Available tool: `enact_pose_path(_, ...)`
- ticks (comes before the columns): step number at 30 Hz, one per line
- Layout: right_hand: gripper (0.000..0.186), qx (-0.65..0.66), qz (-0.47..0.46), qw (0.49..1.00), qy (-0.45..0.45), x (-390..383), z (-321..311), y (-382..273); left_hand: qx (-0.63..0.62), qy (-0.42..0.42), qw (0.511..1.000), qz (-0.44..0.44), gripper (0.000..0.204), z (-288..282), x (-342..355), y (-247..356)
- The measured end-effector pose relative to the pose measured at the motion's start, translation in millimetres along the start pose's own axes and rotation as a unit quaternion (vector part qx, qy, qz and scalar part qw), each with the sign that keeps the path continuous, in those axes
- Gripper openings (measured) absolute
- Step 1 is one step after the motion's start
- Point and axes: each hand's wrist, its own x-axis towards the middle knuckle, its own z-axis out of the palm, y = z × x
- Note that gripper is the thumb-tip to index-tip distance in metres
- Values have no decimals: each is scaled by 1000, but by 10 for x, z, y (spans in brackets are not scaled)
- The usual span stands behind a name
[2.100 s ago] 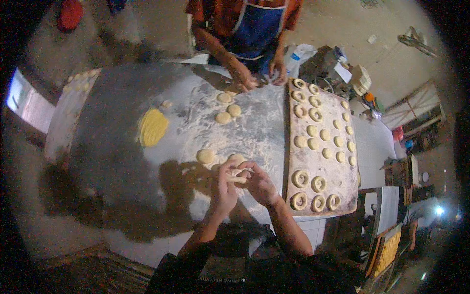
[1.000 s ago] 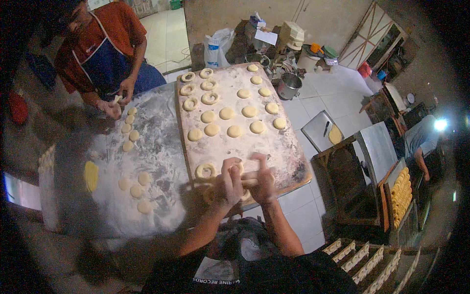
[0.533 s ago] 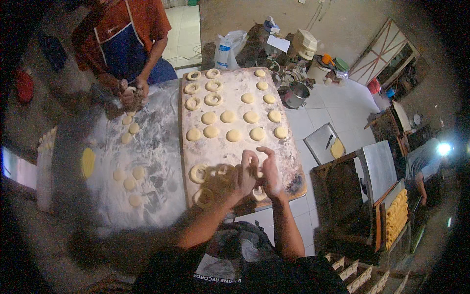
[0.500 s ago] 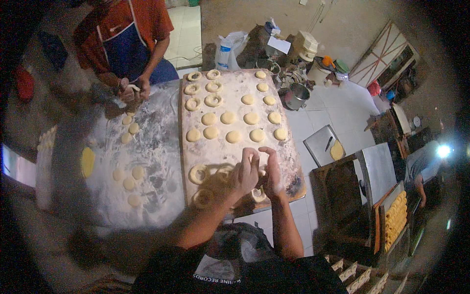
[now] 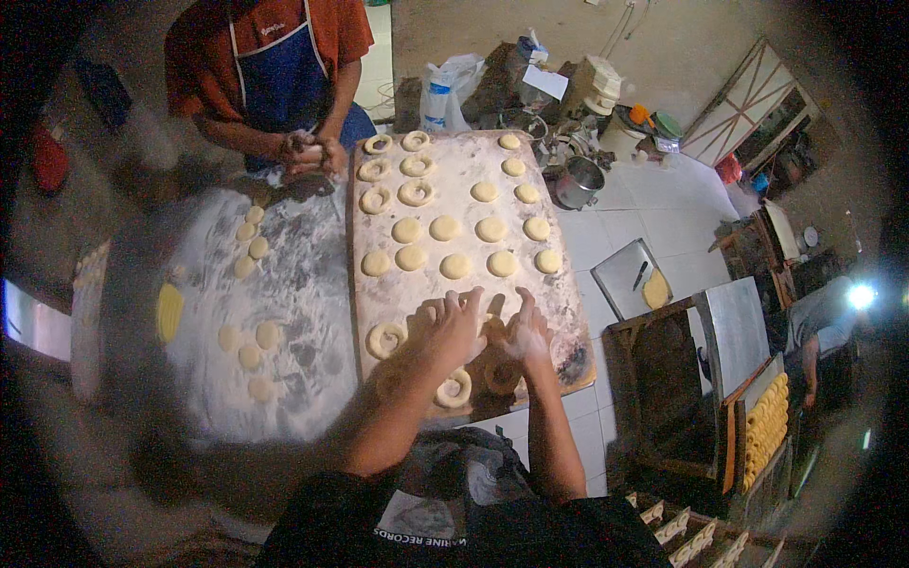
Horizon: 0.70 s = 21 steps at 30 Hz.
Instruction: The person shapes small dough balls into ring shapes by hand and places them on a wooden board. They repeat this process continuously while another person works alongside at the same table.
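Bare board beyond left hand, edge near right hand; fingers loosely open, can't tell what's held. Hands sit wider apart than before.

beige wall at back | pale tiled floor | wooden stand, right | bright white light, far right

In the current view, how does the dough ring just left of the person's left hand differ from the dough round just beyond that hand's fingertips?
The dough ring has an open centre; the dough round is solid. The dough ring looks wider overall than the dough round. Both are pale and lie flat on the floury board.
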Motion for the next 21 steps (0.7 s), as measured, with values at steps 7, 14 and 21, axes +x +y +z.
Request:
enact_pose_path(7,56,57,36,997,-23,718,-78,225,45,100,993,-49,53,-238,501,-256)
enact_pose_path(14,30,115,-57,989,72,1236,266,-338,-275,24,961,18,36,-88,603,-709)
enact_pose_path(21,41,219,-274,903,-249,79,1105,-1840,-250,54,953,-162,18,-450,-1423,-2249)
